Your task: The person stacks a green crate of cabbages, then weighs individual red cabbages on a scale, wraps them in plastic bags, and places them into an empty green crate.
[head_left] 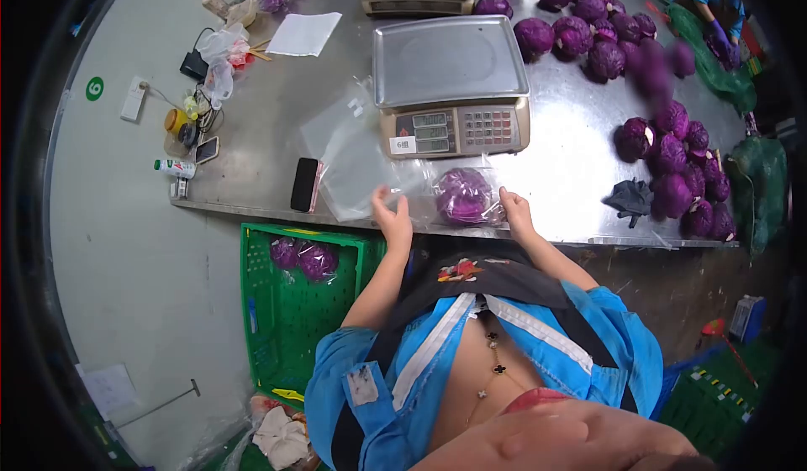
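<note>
A purple cabbage (464, 195) in a clear plastic bag rests near the table's front edge, just in front of a scale (454, 84). My right hand (517, 214) is at the bag's right side, its fingers closed on the edge of the plastic. To the left of the cabbage, my left hand (392, 215) has thumb and fingers apart, close to flat clear bags (349, 177) lying on the table. A phone (306, 185) lies left of those bags.
Loose cabbages (605, 59) cover the table's right side, beside a dark crumpled cloth (630, 199). A green crate (286, 320) with bagged cabbages (317, 261) stands below the front edge. A co-worker's gloved hands (723, 42) show at the upper right.
</note>
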Action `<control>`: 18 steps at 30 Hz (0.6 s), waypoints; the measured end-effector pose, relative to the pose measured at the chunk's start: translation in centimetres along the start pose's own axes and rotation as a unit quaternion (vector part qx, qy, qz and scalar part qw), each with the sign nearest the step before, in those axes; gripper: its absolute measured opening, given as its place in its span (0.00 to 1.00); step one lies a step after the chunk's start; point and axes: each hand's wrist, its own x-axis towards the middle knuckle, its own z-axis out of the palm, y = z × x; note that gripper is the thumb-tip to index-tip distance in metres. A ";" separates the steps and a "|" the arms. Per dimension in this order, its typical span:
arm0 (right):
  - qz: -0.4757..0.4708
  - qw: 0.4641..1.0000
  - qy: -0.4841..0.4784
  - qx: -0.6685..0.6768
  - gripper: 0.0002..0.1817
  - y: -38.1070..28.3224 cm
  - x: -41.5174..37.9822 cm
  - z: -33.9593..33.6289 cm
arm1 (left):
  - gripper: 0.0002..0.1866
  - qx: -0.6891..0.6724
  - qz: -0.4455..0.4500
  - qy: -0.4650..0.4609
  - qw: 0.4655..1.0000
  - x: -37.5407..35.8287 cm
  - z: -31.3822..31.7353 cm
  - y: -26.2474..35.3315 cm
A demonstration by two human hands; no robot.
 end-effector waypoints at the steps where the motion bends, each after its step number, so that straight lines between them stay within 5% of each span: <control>1: 0.016 1.000 -0.004 0.023 0.20 -0.4 -0.1 0.1 | 0.14 0.139 0.310 0.131 0.931 -0.2 0.9 2.5; 3: 0.028 1.000 -0.010 -0.009 0.20 0.8 1.2 -1.1 | 0.15 0.162 0.488 -0.254 0.819 -0.6 2.8 7.4; 4: 0.037 0.998 -0.021 -0.045 0.20 1.5 1.6 -1.8 | 0.15 0.164 0.481 -0.257 0.822 0.5 4.7 6.4; 6: 0.057 0.996 -0.022 -0.066 0.20 -0.5 0.7 -2.7 | 0.15 0.232 0.298 -0.384 0.843 3.6 8.6 2.2; 7: 0.066 0.994 -0.022 -0.084 0.21 -1.7 0.9 -2.8 | 0.17 0.232 0.114 -0.405 0.877 4.7 8.7 0.9; 8: -0.005 0.951 -0.039 -0.307 0.20 -3.0 1.8 -4.0 | 0.17 0.233 0.134 -0.404 0.874 4.8 8.6 0.9; 9: -0.005 0.951 -0.042 -0.307 0.20 -3.6 2.3 -4.5 | 0.17 0.233 0.150 -0.404 0.872 4.4 8.6 0.6; 11: -0.401 0.829 0.006 -0.390 0.36 -11.3 -1.1 -0.6 | 0.16 0.216 0.164 -0.397 0.877 3.8 9.1 -0.3; 12: -0.329 0.796 -0.122 -0.494 0.49 -11.9 -1.0 0.2 | 0.16 0.196 0.188 -0.387 0.881 3.5 9.1 -0.9; 13: -0.328 0.797 -0.127 -0.491 0.49 -10.1 -0.4 0.1 | 0.16 0.200 0.184 -0.384 0.882 3.1 9.0 -2.6; 15: -0.235 0.867 -0.247 -0.364 0.49 -5.0 3.0 0.0 | 0.19 -0.099 -0.058 -0.362 0.925 3.3 9.0 -6.2; 16: -0.193 0.891 -0.243 -0.330 0.49 -4.4 4.2 0.0 | 0.28 -0.164 -0.115 -0.392 0.898 3.4 8.5 -6.1; 17: -0.114 0.926 -0.176 -0.313 0.42 -3.0 5.4 0.4 | 0.36 -0.209 -0.072 -0.392 0.893 3.2 7.6 -6.8; 18: 0.033 0.952 -0.243 -0.184 0.40 -2.2 6.7 0.0 | 0.40 -0.233 -0.113 -0.380 0.888 1.8 6.6 -6.6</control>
